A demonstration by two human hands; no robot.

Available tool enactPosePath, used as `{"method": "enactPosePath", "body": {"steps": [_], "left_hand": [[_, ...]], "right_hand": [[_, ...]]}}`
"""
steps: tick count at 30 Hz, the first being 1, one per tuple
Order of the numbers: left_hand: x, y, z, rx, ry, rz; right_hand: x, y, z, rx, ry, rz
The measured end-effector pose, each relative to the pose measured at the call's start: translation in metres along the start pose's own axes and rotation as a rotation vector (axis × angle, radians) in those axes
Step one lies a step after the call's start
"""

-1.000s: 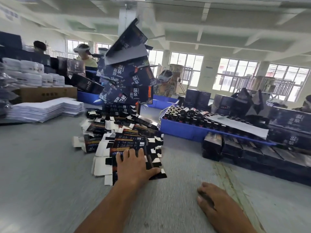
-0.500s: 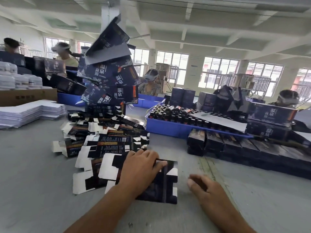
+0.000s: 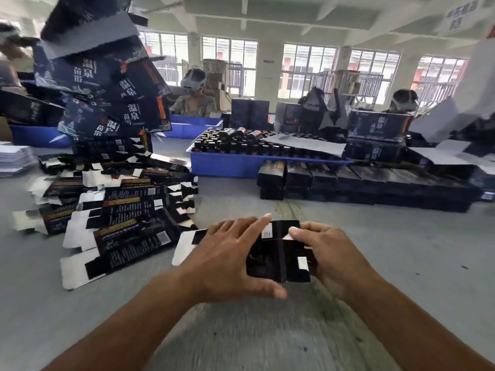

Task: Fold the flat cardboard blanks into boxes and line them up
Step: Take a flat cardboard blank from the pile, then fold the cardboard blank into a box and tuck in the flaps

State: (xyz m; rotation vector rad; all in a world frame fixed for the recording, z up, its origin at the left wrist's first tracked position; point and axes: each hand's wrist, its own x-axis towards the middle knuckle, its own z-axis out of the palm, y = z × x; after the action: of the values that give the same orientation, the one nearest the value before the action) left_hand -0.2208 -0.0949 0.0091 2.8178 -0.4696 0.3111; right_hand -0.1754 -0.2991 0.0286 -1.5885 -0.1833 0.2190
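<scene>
Both hands (image 3: 230,258) round blank (image 3: 278,253)

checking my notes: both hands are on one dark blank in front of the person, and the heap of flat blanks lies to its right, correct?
Not quite. The head view shows the left hand and right hand both on the one dark blank in front of the person, but the heap of flat blanks lies to its left, not its right.
</scene>
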Motion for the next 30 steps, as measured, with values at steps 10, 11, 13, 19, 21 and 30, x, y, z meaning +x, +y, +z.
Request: {"method": "enactPosePath", "body": {"steps": [10,11,13,19,21,30], "left_hand": [[0.000,-0.006,0.006,0.146,0.128,-0.023],[0.000,-0.006,0.004,0.163,0.142,-0.027],[0.000,-0.005,0.001,0.188,0.177,-0.023],[-0.001,-0.001,-0.004,0.230,0.318,0.058],[-0.002,0.001,-0.006,0.218,0.318,0.069],[-0.007,0.010,-0.011,0.140,0.401,0.107]], "right_hand": [[0.005,0.005,-0.010,-0.031,-0.025,-0.066],[0.004,0.004,-0.010,-0.024,-0.014,-0.080],[0.003,0.003,-0.011,-0.028,0.008,-0.130],[-0.003,0.002,-0.008,-0.222,0.023,-0.327],[-0.005,0.001,-0.008,-0.240,-0.032,-0.331],[-0.004,0.002,-0.004,-0.236,-0.065,-0.398]]}}
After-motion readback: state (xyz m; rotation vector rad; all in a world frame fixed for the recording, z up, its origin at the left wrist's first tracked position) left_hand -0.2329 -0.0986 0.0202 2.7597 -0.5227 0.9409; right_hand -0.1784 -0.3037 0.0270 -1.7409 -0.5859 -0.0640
